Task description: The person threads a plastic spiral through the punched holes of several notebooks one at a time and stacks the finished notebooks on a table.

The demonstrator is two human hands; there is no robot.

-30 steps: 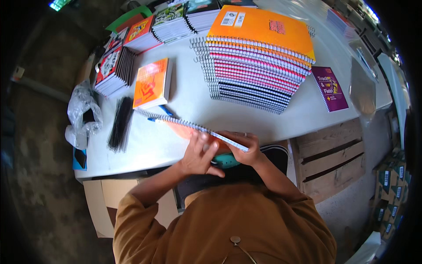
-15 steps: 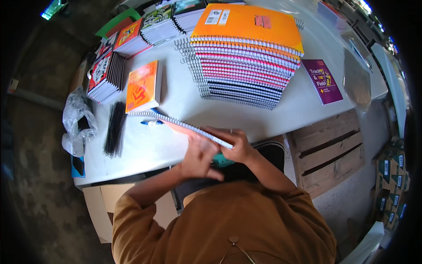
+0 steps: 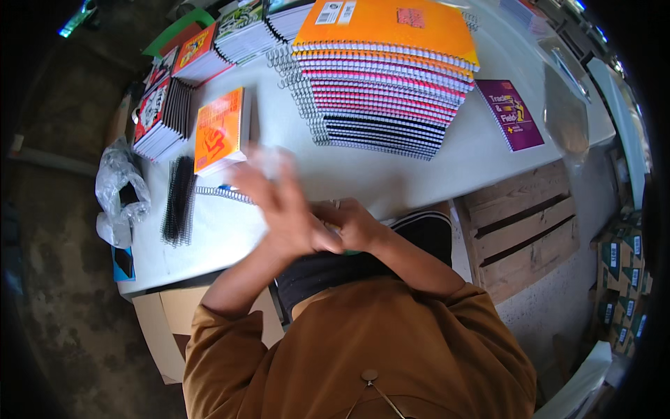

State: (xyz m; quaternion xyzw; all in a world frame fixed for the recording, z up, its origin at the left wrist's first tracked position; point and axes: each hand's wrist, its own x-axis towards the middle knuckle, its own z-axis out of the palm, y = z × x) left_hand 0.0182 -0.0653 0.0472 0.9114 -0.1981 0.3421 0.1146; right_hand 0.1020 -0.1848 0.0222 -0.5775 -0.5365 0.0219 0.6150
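"What's on that white worktop (image 3: 209, 241)?"
"A tall notebook stack (image 3: 384, 105), back from the near edge, then an orange book (image 3: 218, 133) toward the left edge."
"And the hands?"
"The left hand (image 3: 285, 218) is blurred, fingers spread apart. The right hand (image 3: 356, 227) curls; can't tell what its fingers clamp. Left of both, toward the near edge, a wire coil (image 3: 225, 194)."

From here I see lettering (image 3: 499, 115) on a purple booklet (image 3: 520, 137) right of the hands (image 3: 356, 227), white labels (image 3: 328, 12) on an orange notebook (image 3: 384, 29) beyond.
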